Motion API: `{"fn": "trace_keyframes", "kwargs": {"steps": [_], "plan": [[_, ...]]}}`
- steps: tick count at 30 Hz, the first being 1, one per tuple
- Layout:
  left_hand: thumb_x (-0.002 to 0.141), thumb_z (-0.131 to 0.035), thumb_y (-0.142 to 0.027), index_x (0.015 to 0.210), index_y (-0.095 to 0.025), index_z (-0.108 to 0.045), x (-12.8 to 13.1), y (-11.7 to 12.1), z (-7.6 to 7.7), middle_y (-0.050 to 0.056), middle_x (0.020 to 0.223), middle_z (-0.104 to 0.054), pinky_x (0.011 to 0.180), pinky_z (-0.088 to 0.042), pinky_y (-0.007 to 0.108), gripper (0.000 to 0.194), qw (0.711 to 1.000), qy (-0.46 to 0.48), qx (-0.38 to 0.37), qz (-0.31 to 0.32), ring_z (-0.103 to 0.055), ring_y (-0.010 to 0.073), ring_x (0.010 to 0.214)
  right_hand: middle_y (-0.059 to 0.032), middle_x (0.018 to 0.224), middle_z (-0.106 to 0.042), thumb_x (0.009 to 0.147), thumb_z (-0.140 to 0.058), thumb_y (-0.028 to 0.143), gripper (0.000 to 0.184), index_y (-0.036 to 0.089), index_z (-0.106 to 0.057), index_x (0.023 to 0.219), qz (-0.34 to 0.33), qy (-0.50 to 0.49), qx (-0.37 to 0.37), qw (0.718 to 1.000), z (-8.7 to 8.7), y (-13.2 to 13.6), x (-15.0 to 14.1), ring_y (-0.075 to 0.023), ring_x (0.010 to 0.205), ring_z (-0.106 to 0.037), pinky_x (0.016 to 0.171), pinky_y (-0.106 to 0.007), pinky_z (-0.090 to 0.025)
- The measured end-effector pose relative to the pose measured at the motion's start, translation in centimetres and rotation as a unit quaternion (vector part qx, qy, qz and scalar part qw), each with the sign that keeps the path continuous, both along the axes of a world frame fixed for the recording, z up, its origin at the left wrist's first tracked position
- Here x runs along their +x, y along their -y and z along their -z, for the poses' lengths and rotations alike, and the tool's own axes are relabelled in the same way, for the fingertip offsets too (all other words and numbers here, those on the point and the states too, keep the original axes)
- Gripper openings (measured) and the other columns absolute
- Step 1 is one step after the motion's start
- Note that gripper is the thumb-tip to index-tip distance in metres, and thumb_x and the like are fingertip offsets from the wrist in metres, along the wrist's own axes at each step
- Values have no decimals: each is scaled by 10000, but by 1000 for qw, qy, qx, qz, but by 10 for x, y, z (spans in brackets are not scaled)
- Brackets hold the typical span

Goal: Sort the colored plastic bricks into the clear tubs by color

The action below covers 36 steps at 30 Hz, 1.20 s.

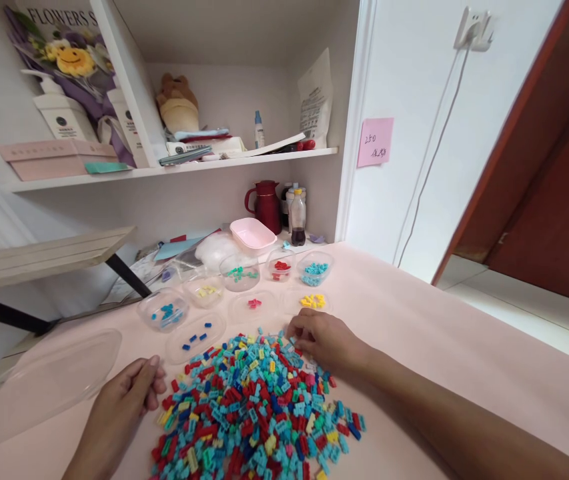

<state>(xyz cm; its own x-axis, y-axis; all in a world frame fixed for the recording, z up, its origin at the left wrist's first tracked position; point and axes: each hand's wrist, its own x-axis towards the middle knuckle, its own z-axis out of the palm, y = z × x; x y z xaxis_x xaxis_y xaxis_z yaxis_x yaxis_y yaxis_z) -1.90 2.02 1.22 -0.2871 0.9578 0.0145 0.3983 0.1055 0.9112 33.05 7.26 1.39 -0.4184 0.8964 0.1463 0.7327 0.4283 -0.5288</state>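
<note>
A large heap of small plastic building bricks (259, 400) in light blue, red, green, yellow and dark blue lies in front of me. Beside its left edge rests my left hand (124, 403), fingers curled and thumb laid against them; whatever they may hold is hidden. At the heap's far right edge, my right hand (329, 337) has its fingers bent down and drawn together among the bricks. Its fingertips are partly hidden, so I cannot make out a brick in them. Just beyond this hand are yellow bricks (313, 301) in a shallow clear lid.
Behind the heap, clear tubs and lids hold bricks sorted by colour, including light-blue bricks (314, 270), red bricks (281, 267) and dark-blue bricks (193, 339). A large clear lid (104, 340) lies left. Farther back stand a pink basin (253, 233), a red jug (267, 207) and a bottle (297, 217).
</note>
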Motion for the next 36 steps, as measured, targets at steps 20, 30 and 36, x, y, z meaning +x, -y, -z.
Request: {"fn": "trace_keyframes", "kwargs": {"steps": [20, 30, 36], "plan": [[712, -525, -687, 670, -215, -562, -7, -3, 9, -19, 564, -605, 465, -359, 239, 476, 1000, -1, 10, 14, -498, 138, 484, 25, 694, -614, 710, -616, 211, 77, 199, -580, 777, 102, -204, -1, 974, -38, -50, 34, -117, 532, -585, 501, -218, -421], [657, -555, -704, 652, -218, -569, -5, -3, 6, -22, 539, -601, 435, -355, 237, 487, 1000, 10, 17, 7, -490, 132, 447, -19, 746, -621, 830, -486, 303, 211, 189, -614, 953, 222, -280, 40, 933, -53, -67, 49, -121, 536, -578, 477, -240, -406], [689, -551, -679, 641, -201, -588, -3, -1, 4, -20, 551, -597, 434, -345, 227, 482, 1000, 8, 17, 7, -483, 120, 454, 0, 665, -590, 792, -629, 343, 213, 149, -661, 874, -9, -343, -206, 916, -50, -17, 34, -87, 509, -510, 437, -204, -351]]}}
